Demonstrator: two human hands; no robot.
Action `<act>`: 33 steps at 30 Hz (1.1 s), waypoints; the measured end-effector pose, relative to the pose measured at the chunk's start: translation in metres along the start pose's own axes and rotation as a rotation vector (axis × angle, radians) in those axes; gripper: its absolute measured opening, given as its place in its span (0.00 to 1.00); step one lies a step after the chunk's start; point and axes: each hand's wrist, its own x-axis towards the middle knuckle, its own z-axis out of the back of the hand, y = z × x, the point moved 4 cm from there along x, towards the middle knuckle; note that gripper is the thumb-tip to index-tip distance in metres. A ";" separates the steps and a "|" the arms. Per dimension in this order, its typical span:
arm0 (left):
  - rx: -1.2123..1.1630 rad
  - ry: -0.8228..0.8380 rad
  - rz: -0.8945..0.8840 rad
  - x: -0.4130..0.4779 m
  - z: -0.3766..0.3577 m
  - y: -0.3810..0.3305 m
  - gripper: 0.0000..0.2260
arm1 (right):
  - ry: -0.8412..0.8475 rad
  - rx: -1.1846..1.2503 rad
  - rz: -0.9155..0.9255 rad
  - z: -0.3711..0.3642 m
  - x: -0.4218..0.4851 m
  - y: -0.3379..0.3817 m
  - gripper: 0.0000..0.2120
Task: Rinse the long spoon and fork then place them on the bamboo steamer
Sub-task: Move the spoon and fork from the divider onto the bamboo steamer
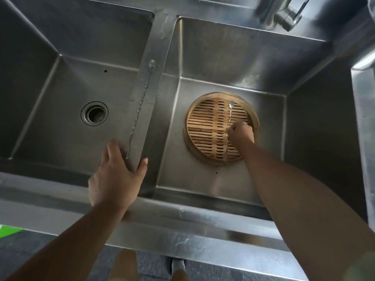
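Right grip (pixel 241 131) closed in a fist round the twisted stem of a long spoon (pixel 230 114), the bowl pointing away from the knuckles toward the far rim, the tail end running back beneath the fist toward the near rim. Directly under that grip, a round bamboo steamer (pixel 205 126), slats showing, sitting on the floor of the right-hand sink basin (pixel 223 63); whether the spoon touches the slats or sits just above them, hard to tell. Left grip (pixel 119 171) open, palm down, fingers spread over the near end of the steel divider (pixel 150 98) between the two basins, thumb hooked over its right edge. Just at those fingertips, the prongs of a long fork (pixel 140 104), lying along the divider and stretching away from the hand, its rounded far end beyond; touching the fingers or only beside them, not clear. Left of that hand, the second basin with a round drain (pixel 94 113). Beyond the right grip, at the far corner, a metal tap (pixel 288 15).
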 end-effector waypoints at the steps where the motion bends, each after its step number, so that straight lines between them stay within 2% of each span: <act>1: 0.000 0.003 0.005 0.000 0.000 0.000 0.26 | -0.007 0.011 0.000 -0.003 0.005 0.000 0.07; 11: -0.013 -0.007 -0.002 0.001 -0.001 0.000 0.25 | -0.059 0.014 -0.037 -0.026 0.048 -0.020 0.06; 23: -0.011 0.015 0.016 -0.001 0.002 -0.004 0.26 | -0.015 0.050 0.002 -0.038 0.064 -0.019 0.09; 29: -0.025 0.032 0.009 0.000 0.003 -0.006 0.25 | -0.012 -0.018 0.020 -0.039 0.064 -0.021 0.10; 33: -0.026 0.021 0.010 0.000 0.002 -0.005 0.25 | -0.022 -0.044 0.022 -0.043 0.065 -0.021 0.08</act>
